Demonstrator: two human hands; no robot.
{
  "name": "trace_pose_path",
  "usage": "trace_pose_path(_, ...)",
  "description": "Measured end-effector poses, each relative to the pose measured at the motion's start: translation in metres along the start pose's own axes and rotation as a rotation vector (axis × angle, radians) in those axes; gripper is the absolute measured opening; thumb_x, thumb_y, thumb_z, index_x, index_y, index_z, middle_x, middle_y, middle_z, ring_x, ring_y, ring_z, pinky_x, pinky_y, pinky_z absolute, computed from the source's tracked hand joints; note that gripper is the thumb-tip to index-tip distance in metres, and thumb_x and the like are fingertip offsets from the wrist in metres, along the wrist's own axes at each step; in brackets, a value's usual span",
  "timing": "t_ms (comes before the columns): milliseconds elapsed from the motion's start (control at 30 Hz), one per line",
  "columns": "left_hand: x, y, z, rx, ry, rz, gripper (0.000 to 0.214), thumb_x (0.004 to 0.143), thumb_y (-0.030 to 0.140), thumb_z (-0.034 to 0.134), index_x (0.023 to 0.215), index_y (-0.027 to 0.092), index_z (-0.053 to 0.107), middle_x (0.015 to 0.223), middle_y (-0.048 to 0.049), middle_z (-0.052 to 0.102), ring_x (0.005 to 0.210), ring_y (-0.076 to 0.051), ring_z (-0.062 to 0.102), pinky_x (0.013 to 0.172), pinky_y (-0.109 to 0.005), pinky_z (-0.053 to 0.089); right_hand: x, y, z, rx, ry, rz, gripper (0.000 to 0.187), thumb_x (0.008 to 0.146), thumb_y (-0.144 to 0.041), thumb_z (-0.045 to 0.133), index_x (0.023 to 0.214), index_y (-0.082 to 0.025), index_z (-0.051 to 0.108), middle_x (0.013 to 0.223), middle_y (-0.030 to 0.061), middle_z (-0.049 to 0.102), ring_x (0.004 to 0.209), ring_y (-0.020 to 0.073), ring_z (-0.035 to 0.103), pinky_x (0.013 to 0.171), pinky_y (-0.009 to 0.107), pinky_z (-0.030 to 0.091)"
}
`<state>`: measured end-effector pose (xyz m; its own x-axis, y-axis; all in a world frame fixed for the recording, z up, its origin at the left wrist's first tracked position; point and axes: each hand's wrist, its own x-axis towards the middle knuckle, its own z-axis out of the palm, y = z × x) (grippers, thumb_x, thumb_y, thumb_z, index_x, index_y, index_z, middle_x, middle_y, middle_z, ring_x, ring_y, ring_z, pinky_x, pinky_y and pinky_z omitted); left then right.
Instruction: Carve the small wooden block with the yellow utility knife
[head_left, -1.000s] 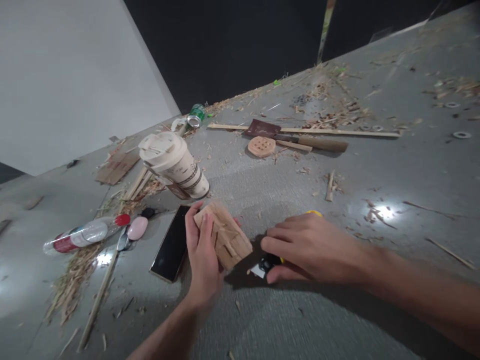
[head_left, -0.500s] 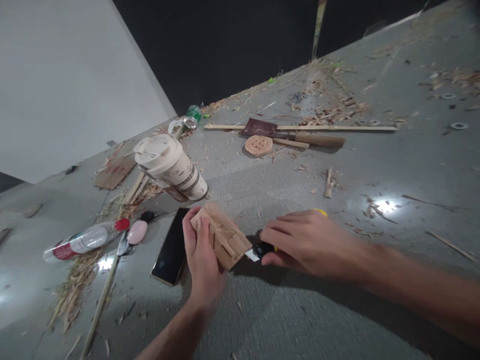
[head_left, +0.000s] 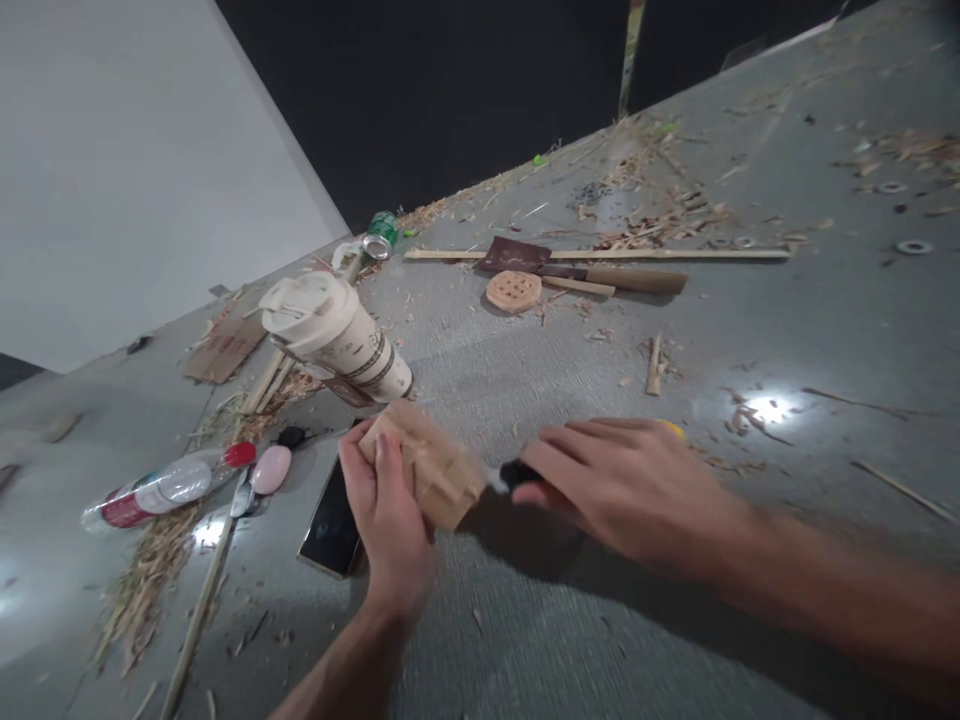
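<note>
My left hand is closed around a light brown wooden block with ridges and cuts on its face; motion blurs it. My right hand grips a utility knife with a black front and a yellow end that shows behind the hand. Its short blade points at the right end of the block; blur hides whether the two touch. Partly behind my left hand, a black phone lies on the table.
A lidded paper cup stands behind the block. Left are a plastic bottle and a pink oval object. Farther back lie a cleaver, a carved wooden disc, a long strip and a green can. Wood shavings litter the grey table.
My left hand and the block have shifted slightly left, and the block has turned a little. The knife has moved slightly left too, its handle tilting. The view has shifted a little.
</note>
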<state>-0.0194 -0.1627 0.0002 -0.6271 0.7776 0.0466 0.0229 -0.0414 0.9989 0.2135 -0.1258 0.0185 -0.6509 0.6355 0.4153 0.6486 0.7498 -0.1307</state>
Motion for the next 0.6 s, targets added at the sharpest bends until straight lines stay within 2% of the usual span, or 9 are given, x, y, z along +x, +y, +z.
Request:
trace_pose_path(100,-0.006,0.001,-0.004,0.04,-0.004,0.026,0.036,0.102,0.058,0.071,0.116,0.025,0.064,0.106,-0.0023,0.063,0.092,-0.018,0.061,0.08,-0.027,0.054,0.003,0.018,-0.003,-0.151,0.012,0.291,0.058,0.12,-0.053,0.027,0.096,-0.02,0.068,0.082,0.0073,0.074,0.054,0.016,0.053,0.054,0.036,0.019)
trace_pose_path(167,-0.011,0.0,-0.005,0.057,-0.038,0.018,0.037,0.101,0.059,0.072,0.116,0.025,0.065,0.104,-0.0023,0.062,0.09,-0.018,0.06,0.078,-0.028,0.054,0.004,0.028,-0.001,-0.185,0.023,0.393,0.062,0.119,-0.059,0.025,0.096,-0.02,0.068,0.086,0.0085,0.076,0.054,0.0146,0.052,0.055,0.036,0.015)
trace_pose_path(267,-0.014,-0.002,-0.002,0.055,-0.103,-0.02,0.036,0.1,0.057,0.075,0.114,0.025,0.065,0.103,-0.0015,0.061,0.087,-0.017,0.059,0.076,-0.026,0.053,0.004,0.029,0.004,-0.088,-0.011,0.313,0.059,0.119,-0.058,0.028,0.097,-0.021,0.067,0.085,0.0063,0.076,0.059,0.0156,0.058,0.057,0.035,0.017)
trace_pose_path(367,-0.011,-0.002,0.003,0.003,-0.134,-0.094,0.036,0.1,0.056,0.075,0.113,0.025,0.063,0.099,-0.0001,0.06,0.084,-0.015,0.058,0.074,-0.025,0.053,0.003,0.02,0.008,0.019,-0.116,0.182,0.052,0.118,-0.054,0.035,0.094,-0.021,0.067,0.081,0.0038,0.073,0.062,0.0166,0.06,0.059,0.035,0.016)
trace_pose_path(467,-0.009,0.0,0.005,-0.034,-0.128,-0.13,0.037,0.099,0.057,0.076,0.112,0.026,0.063,0.098,0.0008,0.06,0.082,-0.014,0.058,0.071,-0.023,0.054,0.004,0.015,0.01,0.078,-0.208,0.176,0.046,0.117,-0.052,0.042,0.093,-0.021,0.067,0.084,0.003,0.074,0.061,0.0152,0.058,0.06,0.035,0.016)
trace_pose_path(600,-0.009,0.001,0.004,-0.047,-0.13,-0.139,0.038,0.097,0.057,0.078,0.113,0.026,0.064,0.099,0.0013,0.06,0.082,-0.014,0.058,0.07,-0.022,0.053,0.004,0.019,0.012,0.094,-0.27,0.19,0.041,0.115,-0.05,0.046,0.095,-0.021,0.068,0.085,0.0033,0.075,0.061,0.0145,0.057,0.059,0.035,0.016)
